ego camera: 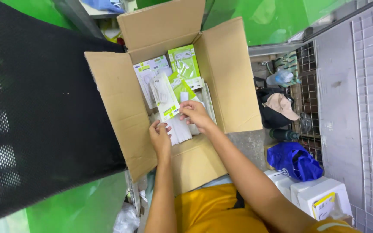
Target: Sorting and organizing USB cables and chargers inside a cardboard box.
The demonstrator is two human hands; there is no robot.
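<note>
An open cardboard box (121, 108) sits in front of me with its flaps spread. Inside lie several white and green product packages (184, 60) and a stack of flat white packs (180, 129). My right hand (195, 114) pinches the lower edge of one white and green package (164, 95) that stands tilted above the others. My left hand (159, 137) rests on the stack of white packs at the box's near side, fingers curled over them.
A large black mesh panel (39, 108) fills the left. Green sheeting (273, 17) lies behind the box. To the right are a blue bag (296, 162), a black bag with a beige cap (281, 105), a white stool (320, 196) and a wire rack (309, 95).
</note>
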